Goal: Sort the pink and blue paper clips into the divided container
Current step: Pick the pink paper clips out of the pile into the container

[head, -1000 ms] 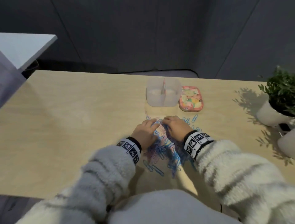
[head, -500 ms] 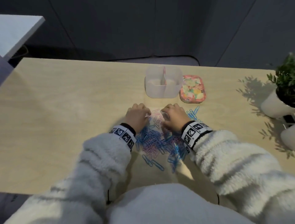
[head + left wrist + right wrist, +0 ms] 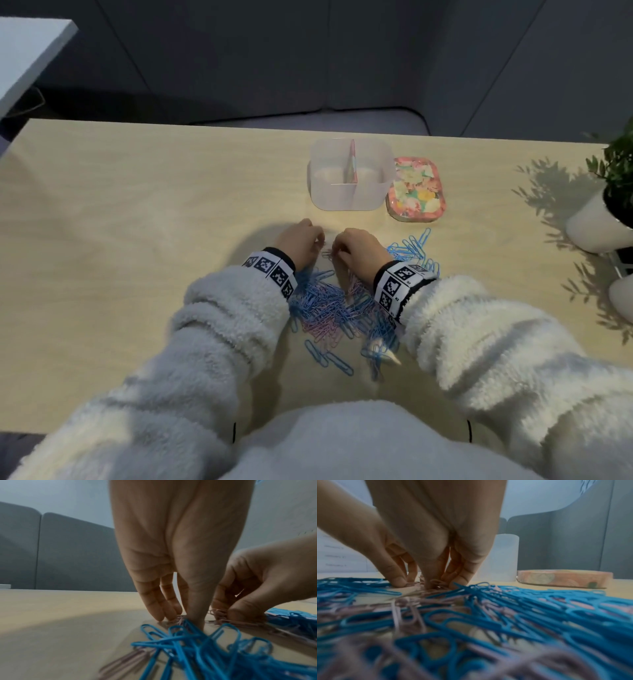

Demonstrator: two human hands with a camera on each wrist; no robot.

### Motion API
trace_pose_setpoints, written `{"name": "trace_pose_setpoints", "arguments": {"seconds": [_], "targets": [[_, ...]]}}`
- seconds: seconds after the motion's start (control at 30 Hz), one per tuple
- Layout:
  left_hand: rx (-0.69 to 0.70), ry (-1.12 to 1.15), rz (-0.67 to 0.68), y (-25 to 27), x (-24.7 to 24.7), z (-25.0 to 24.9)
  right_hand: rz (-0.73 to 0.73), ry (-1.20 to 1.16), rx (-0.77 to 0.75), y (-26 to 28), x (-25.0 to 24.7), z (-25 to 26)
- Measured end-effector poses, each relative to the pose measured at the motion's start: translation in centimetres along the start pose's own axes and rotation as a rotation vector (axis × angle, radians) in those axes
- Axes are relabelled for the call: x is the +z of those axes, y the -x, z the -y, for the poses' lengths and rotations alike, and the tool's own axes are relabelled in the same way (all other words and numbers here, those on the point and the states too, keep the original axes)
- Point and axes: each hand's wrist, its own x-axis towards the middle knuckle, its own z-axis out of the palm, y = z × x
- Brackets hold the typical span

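A mixed pile of blue and pink paper clips (image 3: 334, 308) lies on the table in front of me. Both hands sit at its far edge. My left hand (image 3: 301, 240) points its fingertips (image 3: 169, 615) down and pinches a few pink paper clips (image 3: 178, 619) against the thumb. My right hand (image 3: 356, 246) curls its fingers (image 3: 435, 580) round a small bunch of pink clips (image 3: 327, 254) on the tabletop. The translucent divided container (image 3: 349, 202) stands just beyond the hands, with both compartments looking bare.
A flowery lid (image 3: 416, 190) lies right of the container. A separate group of blue clips (image 3: 411, 246) is spread right of my right hand. White plant pots (image 3: 596, 226) stand at the table's right edge. The table's left half (image 3: 120, 240) is bare wood.
Both hands have slid forward off the pile toward the container, drawing a few pink clips with them. The hands have come closer together.
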Motion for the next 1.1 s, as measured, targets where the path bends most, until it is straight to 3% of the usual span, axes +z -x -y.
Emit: {"name": "trace_pose_setpoints", "arguments": {"seconds": [0.17, 0.33, 0.5, 0.67, 0.8, 0.87, 0.97, 1.1], "targets": [[0.016, 0.002, -0.037, 0.6, 0.2, 0.4, 0.005, -0.077, 0.02, -0.4, -1.1, 0.6], [-0.002, 0.038, -0.065, 0.2, -0.1, 0.1, -0.26, -0.393, -0.008, -2.2, -6.4, 2.3], [-0.002, 0.125, -0.075, 0.2, 0.1, -0.4, -0.423, -0.419, 0.062, -6.4, -9.9, 2.3], [-0.12, 0.078, -0.086, 0.1, 0.5, 0.5, -0.344, -0.38, 0.105, -7.3, -10.1, 1.5], [-0.076, 0.083, -0.062, 0.0, 0.4, 0.1, -0.37, -0.381, 0.027, -4.1, -9.3, 1.0], [-0.045, 0.092, -0.051, -0.1, 0.4, -0.2, -0.206, -0.346, 0.021, -1.7, -7.6, 0.3], [-0.014, 0.099, -0.05, -0.1, 0.5, -0.6, 0.129, -0.054, 0.008, 1.7, -4.3, -1.2], [0.07, 0.089, -0.007, 0.2, 0.5, -1.5, 0.126, 0.157, -0.056, 3.1, -2.3, -1.1]]}}
